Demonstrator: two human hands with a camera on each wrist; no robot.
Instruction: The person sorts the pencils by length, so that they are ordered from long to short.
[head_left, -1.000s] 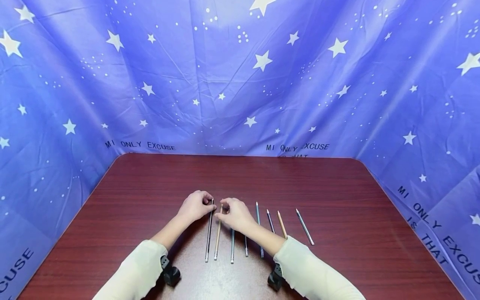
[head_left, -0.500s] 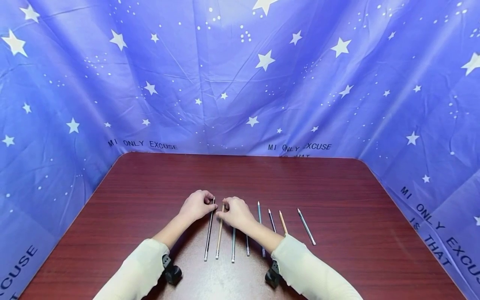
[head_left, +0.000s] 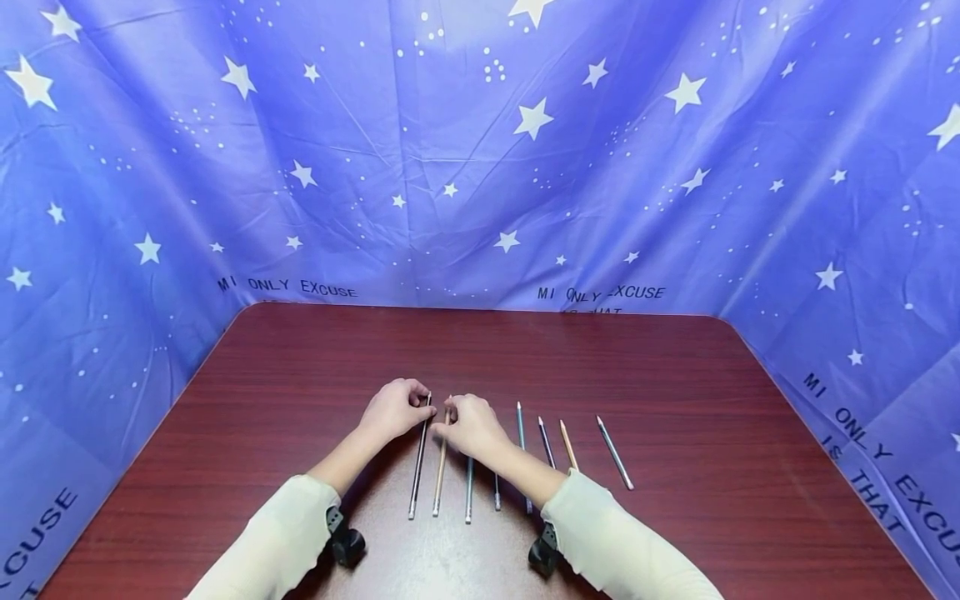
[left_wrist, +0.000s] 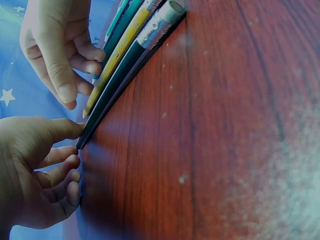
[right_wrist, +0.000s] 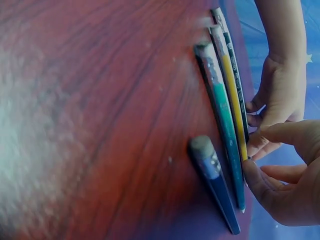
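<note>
Just left of the yellow pencil (head_left: 441,471) on the bench (head_left: 637,358), pinches the dark pencil (head_left: 418,467) near its far tip with the fingers of the left hand (head_left: 393,410). With the nearer right hand (head_left: 474,425), pinches the yellow pencil's far end, aligned lengthwise away and slightly right. Has the teal pencil (head_left: 469,493) apart, just right of the yellow pencil.

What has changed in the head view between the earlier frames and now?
The eraser end of the dark pencil has swung slightly left, widening its gap from that of the yellow pencil. The right forearm edged left too. No hold was visibly taken or released: the left hand stays at the dark pencil's tip, the right hand at the yellow one's. The other pencils look unmoved.
</note>
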